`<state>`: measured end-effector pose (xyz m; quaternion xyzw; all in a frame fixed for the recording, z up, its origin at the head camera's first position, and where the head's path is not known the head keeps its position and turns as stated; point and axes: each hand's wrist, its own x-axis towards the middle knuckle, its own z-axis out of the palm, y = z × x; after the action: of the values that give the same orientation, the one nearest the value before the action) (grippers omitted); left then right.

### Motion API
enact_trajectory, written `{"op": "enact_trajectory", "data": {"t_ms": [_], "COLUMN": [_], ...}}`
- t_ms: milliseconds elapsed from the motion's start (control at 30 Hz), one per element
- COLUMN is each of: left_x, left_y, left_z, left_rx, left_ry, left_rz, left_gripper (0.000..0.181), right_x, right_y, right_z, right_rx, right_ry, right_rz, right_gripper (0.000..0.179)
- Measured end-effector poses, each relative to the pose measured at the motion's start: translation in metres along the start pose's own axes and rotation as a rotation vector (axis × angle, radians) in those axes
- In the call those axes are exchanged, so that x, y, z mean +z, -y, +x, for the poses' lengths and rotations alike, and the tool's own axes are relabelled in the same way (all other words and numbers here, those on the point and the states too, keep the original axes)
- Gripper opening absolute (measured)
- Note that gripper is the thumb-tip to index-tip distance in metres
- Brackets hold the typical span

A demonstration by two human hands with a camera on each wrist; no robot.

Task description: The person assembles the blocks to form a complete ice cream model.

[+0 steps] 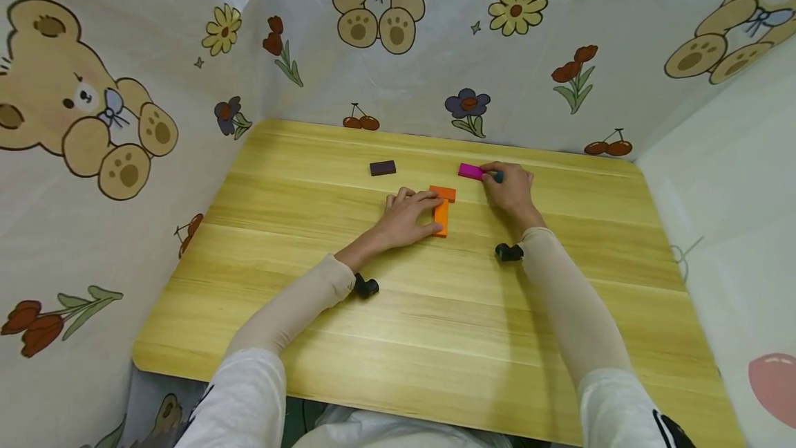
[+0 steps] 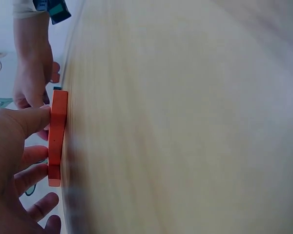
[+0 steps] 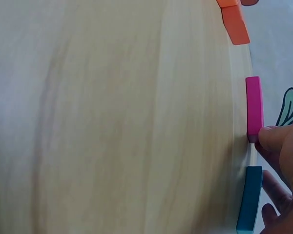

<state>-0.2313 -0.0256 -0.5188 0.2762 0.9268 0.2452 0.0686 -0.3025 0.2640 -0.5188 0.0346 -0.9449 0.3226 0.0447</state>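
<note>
Two orange blocks [image 1: 441,218] lie end to side in a T shape on the table. My left hand [image 1: 407,218] is beside them, thumb and fingertips touching the left side of the orange pieces. In the left wrist view, the thumb and two fingers [image 2: 33,178] rest along one face of the orange blocks [image 2: 57,122]. My right hand [image 1: 511,189] pinches the right end of a magenta block [image 1: 470,171] between thumb and forefinger. A teal block [image 3: 250,200] lies just past that end, near the other fingers of the right hand; the hand partly hides it in the head view.
A dark purple block [image 1: 382,168] lies on the wooden table [image 1: 435,337], left of the magenta one and near the back edge. A fabric backdrop [image 1: 410,88] with printed bears and flowers rises behind the table. Black wrist devices [image 1: 365,287] sit at both cuffs.
</note>
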Motion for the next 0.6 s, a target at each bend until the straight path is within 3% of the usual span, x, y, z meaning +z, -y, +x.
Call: {"op": "enact_trajectory", "data": {"t_ms": [600], "left_x": [0.001], "left_y": [0.0], "left_z": [0.0], "left_rx": [-0.018], "left_ry": [0.007], "left_rz": [-0.005], "left_gripper": [0.064], "right_x": [0.014], "right_y": [0.016], "right_z": [0.007], "right_rx": [-0.032], "right_ry": [-0.007], "right_rz": [0.017], "right_gripper": [0.028]}}
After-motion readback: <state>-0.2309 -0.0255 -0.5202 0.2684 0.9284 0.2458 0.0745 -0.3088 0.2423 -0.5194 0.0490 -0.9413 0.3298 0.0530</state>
